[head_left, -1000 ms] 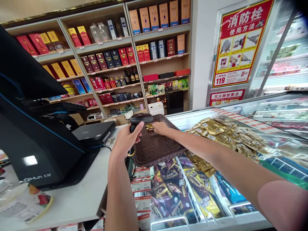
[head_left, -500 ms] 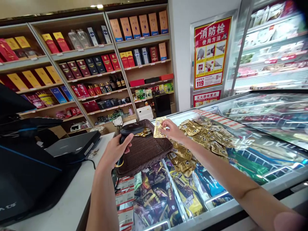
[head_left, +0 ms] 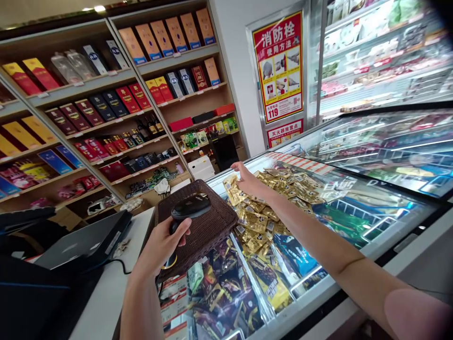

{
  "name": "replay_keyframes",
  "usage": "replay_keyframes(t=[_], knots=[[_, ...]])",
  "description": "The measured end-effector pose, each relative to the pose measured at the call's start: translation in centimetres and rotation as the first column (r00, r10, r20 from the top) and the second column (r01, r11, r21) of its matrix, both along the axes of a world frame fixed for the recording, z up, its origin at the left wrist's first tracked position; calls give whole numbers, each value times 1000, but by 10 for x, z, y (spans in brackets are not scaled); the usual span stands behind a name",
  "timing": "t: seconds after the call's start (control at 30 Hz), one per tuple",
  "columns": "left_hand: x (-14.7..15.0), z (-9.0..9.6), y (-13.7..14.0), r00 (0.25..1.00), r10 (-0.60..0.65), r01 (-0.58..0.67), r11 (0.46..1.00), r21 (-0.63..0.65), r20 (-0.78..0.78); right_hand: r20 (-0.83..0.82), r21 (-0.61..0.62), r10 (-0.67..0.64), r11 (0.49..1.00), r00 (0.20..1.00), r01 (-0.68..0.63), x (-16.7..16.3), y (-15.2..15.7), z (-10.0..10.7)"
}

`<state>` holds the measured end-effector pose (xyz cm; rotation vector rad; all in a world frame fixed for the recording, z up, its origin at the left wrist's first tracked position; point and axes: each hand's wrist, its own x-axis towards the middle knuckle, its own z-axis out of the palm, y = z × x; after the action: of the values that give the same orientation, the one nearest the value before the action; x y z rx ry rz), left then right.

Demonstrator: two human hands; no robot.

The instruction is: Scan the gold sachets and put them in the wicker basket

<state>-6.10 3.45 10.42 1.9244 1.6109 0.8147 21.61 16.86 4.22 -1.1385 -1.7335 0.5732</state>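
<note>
My left hand (head_left: pixel 168 238) is wrapped round the handle of a black barcode scanner (head_left: pixel 191 206), which is over a brown woven basket (head_left: pixel 208 231). The scanner's head hides part of the basket's inside. Over the left edge of a heap of gold packets (head_left: pixel 283 189), my right hand (head_left: pixel 247 182) has its index finger and thumb apart. A single gold packet (head_left: pixel 231 190) lies slanted just below those fingers, at the heap's edge beside the basket. Whether the thumb still touches it is hard to make out.
Basket and heap rest on the glass top of a chest freezer (head_left: pixel 304 293) holding bagged goods. To the left, a white counter (head_left: pixel 95 293) carries a black flat device (head_left: pixel 85 241) with a cable. Behind are shelves of boxed goods (head_left: pixel 170 85) and a red fire-hydrant sign (head_left: pixel 279 66).
The view has swung to the right. My right hand has carried the gold packet from above the basket's corner to the heap's edge, and its fingers have spread. My left hand still holds the scanner.
</note>
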Motion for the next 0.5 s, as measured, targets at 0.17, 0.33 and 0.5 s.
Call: replay_keyframes(t=[0.17,0.33,0.5], knots=[[8,-1,-2,996,-48,48,999,-8,-70,-49,-107,103,988,994,-108,6,-6,11],[13,0,-3,991,-72,71,997,-16,-111,-29,-94,163,982,986,-165,8,-13,17],[14,-2,-3,997,-53,53,999,-11,-58,6,-101,180,979,984,-178,8,-17,19]])
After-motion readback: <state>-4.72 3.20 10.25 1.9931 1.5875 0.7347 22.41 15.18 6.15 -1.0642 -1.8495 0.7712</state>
